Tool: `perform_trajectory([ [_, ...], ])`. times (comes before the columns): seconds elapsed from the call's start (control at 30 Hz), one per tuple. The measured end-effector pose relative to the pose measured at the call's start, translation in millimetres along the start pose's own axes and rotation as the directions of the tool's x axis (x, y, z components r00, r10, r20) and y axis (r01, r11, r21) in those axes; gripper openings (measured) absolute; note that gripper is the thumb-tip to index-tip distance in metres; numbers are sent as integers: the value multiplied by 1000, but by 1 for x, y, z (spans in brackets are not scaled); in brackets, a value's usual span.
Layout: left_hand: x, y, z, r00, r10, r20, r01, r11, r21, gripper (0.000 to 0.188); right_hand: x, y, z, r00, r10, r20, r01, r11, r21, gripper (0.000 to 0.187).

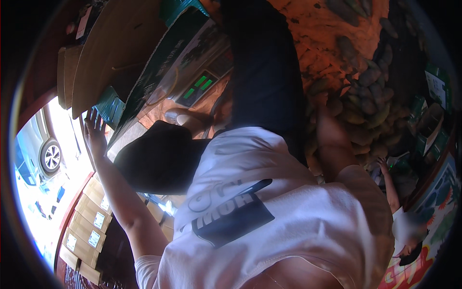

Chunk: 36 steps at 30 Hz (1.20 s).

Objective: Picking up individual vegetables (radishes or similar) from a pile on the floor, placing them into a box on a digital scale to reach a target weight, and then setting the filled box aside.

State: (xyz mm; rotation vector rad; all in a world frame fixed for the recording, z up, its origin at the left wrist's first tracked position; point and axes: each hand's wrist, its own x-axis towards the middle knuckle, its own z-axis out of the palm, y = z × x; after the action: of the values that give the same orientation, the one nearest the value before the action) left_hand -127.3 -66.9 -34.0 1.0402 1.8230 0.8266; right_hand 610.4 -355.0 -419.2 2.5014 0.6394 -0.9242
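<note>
My left hand (95,135) is stretched out at the left, fingers extended and a little apart, beside the corner of an open cardboard box (139,91). Teal plastic film (111,107) shows at that corner; whether my fingers touch it I cannot tell. On the other side, my right hand (321,100) reaches into a heap of oblong brownish-green produce (368,98), dim and too dark to name exactly. Shadow and blur hide the fingers of that hand.
A scale with a lit green display (196,87) stands between the box and my leg. Orange sheeting (332,29) lies beneath some of the produce. Stacked cartons (89,221) are at lower left, a parked car (45,144) beyond. Another person (397,221) is at right, near green boxes (435,89).
</note>
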Motion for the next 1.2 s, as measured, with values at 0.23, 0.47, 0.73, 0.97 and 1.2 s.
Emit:
perform_trajectory([
  [0.23,1,-1,3,994,93,-59,-92,996,23,59,24,4,17,957,-236,-170,249,966,64,105],
  [0.47,-16,35,-8,635,678,-371,-652,727,214,31,18,10,-93,978,-55,-202,204,477,855,67],
  [0.73,-37,100,61,717,552,426,-697,546,465,20,-53,9,-301,858,-476,-192,-53,-455,889,49],
  [0.97,-9,70,94,684,315,658,-729,319,606,18,-187,-98,-457,702,-522,-485,483,-152,862,47],
  [1.2,-25,91,58,577,548,606,-805,254,536,15,-399,-292,-486,-117,-967,-228,992,-127,28,72],
])
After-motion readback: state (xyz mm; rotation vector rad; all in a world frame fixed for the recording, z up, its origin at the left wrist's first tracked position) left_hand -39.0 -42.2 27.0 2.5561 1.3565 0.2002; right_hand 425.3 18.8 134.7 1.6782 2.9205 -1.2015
